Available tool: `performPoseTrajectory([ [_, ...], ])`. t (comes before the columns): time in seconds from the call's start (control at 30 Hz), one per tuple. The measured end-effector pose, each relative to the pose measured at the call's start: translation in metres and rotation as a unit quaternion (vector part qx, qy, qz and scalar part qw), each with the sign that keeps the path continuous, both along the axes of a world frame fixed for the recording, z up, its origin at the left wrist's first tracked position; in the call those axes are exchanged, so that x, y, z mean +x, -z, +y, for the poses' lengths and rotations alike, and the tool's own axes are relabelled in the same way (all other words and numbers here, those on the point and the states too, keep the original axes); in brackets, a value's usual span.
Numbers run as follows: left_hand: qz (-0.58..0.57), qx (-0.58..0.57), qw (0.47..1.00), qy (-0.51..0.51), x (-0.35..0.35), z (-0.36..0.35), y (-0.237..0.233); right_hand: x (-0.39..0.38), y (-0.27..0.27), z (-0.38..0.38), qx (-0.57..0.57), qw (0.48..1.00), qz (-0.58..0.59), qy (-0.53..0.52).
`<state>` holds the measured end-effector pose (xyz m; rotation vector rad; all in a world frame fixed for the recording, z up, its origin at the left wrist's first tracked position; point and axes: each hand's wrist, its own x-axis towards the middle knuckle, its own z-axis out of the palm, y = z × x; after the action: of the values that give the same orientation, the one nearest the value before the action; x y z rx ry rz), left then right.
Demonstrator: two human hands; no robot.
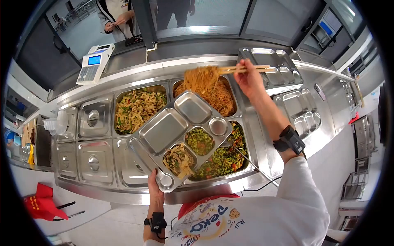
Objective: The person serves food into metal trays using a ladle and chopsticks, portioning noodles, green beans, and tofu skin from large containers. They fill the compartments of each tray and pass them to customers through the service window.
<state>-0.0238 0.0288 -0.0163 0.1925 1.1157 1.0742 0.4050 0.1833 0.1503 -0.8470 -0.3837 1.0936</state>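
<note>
My left hand [154, 185] grips the lower edge of a steel compartment tray [161, 130], tilted over the food pans. One compartment holds a green pea mix [199, 141], another pale strips with greens [179, 160]; the others are bare. My right hand [248, 80] is closed around wooden chopsticks [264, 68] that lift a clump of brown noodles [200, 79]. Directly below the clump is the noodle pan [224, 98], partly covered by the tray. A ladle [250, 161] rests in the pan of peas [219, 165], beneath the tray's lower right side.
Left of the noodles is a pan of pale strips [139, 110]; lidded steel pans [93, 117] stand further left. Stacked trays [269, 55] and another tray [296, 107] sit at the right. A scale-like device [95, 65] stands behind; a person [119, 18] is beyond the counter.
</note>
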Motion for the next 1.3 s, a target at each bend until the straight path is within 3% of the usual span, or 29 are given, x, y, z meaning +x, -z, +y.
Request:
performPoseTrajectory([
  [0.13,-0.025,0.006,1.0,0.008,0.002,0.003,0.003,-0.034,0.027,-0.019,-0.081,0.971,-0.221,-0.049],
  [0.2,-0.036,-0.002,0.999,0.011,-0.007,0.004,0.0,-0.038,0.049,-0.021,-0.037,0.933,-0.301,-0.194],
  [0.27,-0.046,-0.003,0.999,0.01,-0.011,0.003,0.009,-0.052,0.036,-0.028,-0.001,0.876,-0.449,-0.177],
  [0.33,-0.033,-0.002,0.999,0.01,-0.01,0.0,0.005,-0.048,0.01,-0.033,0.015,0.879,-0.458,-0.134],
  [0.47,-0.05,0.002,0.999,0.019,-0.016,0.0,-0.004,-0.008,0.0,-0.02,-0.015,0.912,-0.41,-0.029],
  [0.63,-0.021,-0.012,1.0,-0.006,-0.013,-0.005,-0.002,0.059,0.131,-0.018,-0.058,0.908,-0.414,0.028],
  [0.67,0.015,-0.034,0.999,-0.007,-0.015,-0.003,-0.02,0.055,0.144,-0.021,-0.061,0.911,-0.407,0.023],
  [0.77,0.028,-0.025,0.999,-0.011,-0.017,-0.008,-0.01,0.056,0.179,-0.031,-0.097,0.921,-0.376,0.019],
  [0.8,0.032,-0.026,0.999,-0.007,-0.018,-0.009,-0.01,0.058,0.186,-0.03,-0.09,0.924,-0.367,0.066],
  [0.87,0.047,-0.031,0.998,-0.009,-0.017,-0.009,-0.012,0.061,0.196,-0.021,-0.072,0.921,-0.348,0.161],
  [1.0,0.052,-0.041,0.998,-0.013,-0.021,-0.012,-0.011,0.05,0.2,-0.019,-0.149,0.934,-0.239,0.22],
  [1.2,0.026,-0.042,0.999,-0.014,-0.024,-0.013,-0.017,0.032,0.188,-0.004,-0.142,0.949,-0.157,0.233],
  [1.3,0.034,-0.035,0.999,-0.016,-0.022,-0.015,-0.015,0.021,0.209,0.0,-0.154,0.962,-0.135,0.179],
])
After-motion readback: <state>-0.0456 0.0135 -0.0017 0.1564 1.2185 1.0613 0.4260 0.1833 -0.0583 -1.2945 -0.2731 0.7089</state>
